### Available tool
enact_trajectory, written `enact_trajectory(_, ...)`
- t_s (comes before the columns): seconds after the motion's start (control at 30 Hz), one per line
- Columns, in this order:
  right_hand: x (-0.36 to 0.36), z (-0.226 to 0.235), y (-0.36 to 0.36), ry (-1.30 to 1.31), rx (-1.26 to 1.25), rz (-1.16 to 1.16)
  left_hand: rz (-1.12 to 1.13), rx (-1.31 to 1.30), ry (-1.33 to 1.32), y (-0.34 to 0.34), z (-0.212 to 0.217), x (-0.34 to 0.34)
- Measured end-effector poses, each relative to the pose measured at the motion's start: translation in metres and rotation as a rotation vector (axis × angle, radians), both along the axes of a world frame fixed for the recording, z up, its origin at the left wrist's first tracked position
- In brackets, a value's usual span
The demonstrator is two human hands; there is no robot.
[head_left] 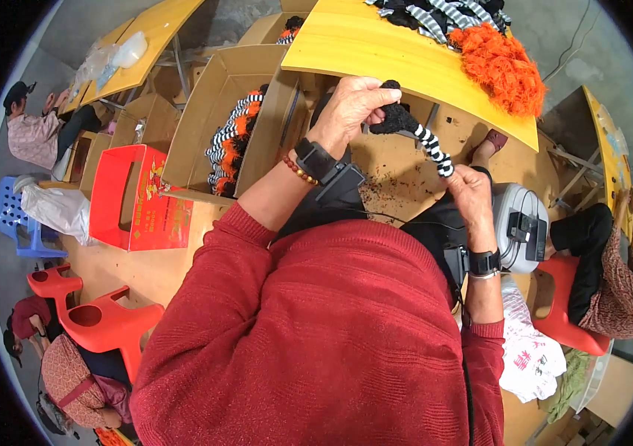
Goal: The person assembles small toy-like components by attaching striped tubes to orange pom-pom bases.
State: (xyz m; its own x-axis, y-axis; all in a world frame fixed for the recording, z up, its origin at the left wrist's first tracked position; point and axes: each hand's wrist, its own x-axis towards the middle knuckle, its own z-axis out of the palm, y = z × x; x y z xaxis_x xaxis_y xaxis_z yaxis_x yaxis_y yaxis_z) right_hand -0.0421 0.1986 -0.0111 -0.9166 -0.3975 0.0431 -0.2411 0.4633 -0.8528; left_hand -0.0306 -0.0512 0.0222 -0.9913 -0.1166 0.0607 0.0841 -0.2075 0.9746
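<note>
A fuzzy black plush piece (396,119) with a narrow black-and-white striped fabric tube (433,149) is stretched between my hands, just off the near edge of the yellow table (376,52). My left hand (353,108) pinches the black end between thumb and fingers. Lower and to the right, my right hand (469,195) grips the striped end. Its fingertips are partly hidden by the fabric. On the table lie a heap of orange shaggy material (498,70) and a pile of grey, black and white striped pieces (435,16).
Left of me stands a large cardboard box (208,89) holding several striped, orange and black pieces. Beside it is a red box (138,197). Red stools (108,320) stand behind. A person (617,275) sits at the right, others at the left. Dark scraps litter the floor.
</note>
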Motion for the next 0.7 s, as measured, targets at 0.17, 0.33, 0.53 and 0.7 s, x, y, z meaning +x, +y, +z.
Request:
enact_trajectory(0.17,0.004,0.020,0.002,0.199,0.088,0.018,-0.016,0.105,-0.113,-0.005,0.002,0.001)
enact_trajectory(0.33,0.007,0.018,0.010,0.064,-0.006,0.230,-0.106,0.273,-0.210,0.004,0.008,0.014)
enact_trajectory(0.53,0.014,0.013,0.004,-0.376,-0.235,0.129,0.028,0.080,0.147,-0.008,-0.002,0.008)
enact_trajectory(0.7,0.017,0.010,0.003,-0.458,-0.331,0.126,-0.106,-0.319,0.354,-0.001,0.022,0.027)
